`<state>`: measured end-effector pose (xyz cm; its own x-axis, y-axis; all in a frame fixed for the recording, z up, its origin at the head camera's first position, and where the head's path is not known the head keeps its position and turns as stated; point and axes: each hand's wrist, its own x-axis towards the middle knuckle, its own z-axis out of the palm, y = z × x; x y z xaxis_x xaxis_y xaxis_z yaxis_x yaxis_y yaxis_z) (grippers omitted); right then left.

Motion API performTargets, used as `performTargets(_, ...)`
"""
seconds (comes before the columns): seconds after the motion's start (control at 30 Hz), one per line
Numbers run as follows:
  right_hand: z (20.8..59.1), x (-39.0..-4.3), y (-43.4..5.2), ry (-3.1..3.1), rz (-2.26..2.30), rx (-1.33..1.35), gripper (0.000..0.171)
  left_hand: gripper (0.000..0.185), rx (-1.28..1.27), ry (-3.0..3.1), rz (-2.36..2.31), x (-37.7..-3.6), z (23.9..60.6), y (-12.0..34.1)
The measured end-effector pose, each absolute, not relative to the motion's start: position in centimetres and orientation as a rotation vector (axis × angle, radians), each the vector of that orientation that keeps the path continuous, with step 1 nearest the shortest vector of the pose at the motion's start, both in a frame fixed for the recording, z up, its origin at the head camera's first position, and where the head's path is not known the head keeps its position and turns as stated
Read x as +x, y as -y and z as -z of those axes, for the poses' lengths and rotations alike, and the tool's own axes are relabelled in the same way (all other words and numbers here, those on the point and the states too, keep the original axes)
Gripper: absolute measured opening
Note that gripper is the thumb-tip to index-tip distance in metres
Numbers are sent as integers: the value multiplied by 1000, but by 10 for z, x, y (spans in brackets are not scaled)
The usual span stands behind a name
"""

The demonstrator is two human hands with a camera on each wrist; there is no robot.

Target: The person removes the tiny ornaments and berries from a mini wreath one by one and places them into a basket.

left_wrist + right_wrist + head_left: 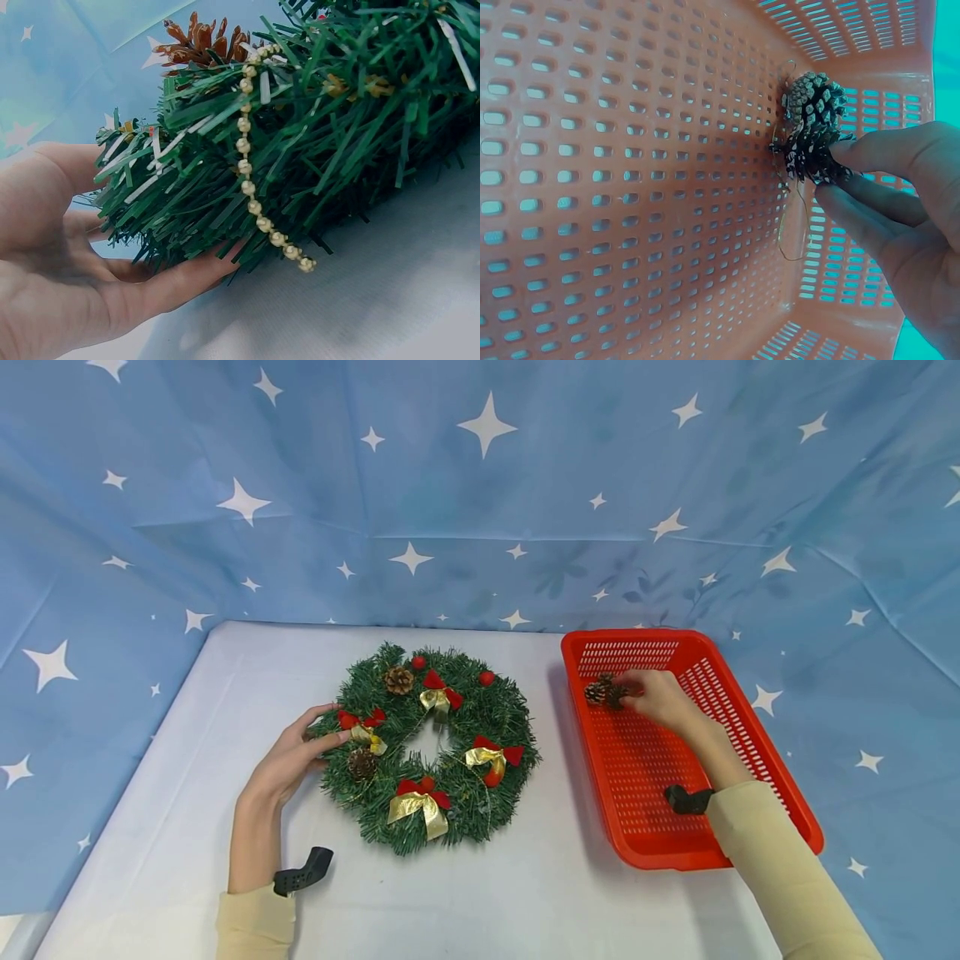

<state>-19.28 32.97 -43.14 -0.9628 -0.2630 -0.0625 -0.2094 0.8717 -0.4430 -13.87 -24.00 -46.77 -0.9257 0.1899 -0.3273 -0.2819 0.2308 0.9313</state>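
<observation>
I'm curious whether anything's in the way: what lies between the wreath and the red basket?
Nothing but a bare strip of white tablecloth separates the wreath from the red basket; the head view shows it.

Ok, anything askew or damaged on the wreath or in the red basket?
A gold bead strand dangles off the Christmas wreath near the left hand, its end free instead of tucked in. No damage or spill shows.
</observation>
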Motion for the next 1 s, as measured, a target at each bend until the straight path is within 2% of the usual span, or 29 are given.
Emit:
performTargets(0.57,433,-193,-331,-2929,709,-363,34,77,-70,-2130,-1735,-139,466,240)
performTargets(1.0,416,-188,-316,-2944,742,-380,34,76,-78,-2126,-1747,-138,467,240)
